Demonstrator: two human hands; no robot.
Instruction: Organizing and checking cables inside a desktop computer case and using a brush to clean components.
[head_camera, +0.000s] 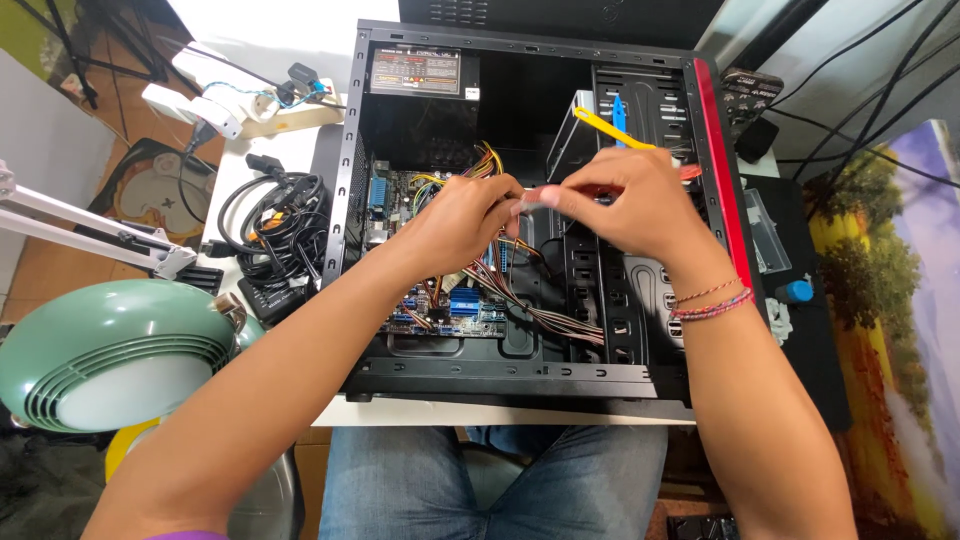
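Both hands meet over the open PC case (350, 200): left hand (455, 222) and right hand (630, 205) each pinch one end of a small pale connector (532, 197), lying crosswise between them, equally close to both. From what I see, ribbon cables (540, 305) crowd below; a yellow cable (610, 128) runs behind.
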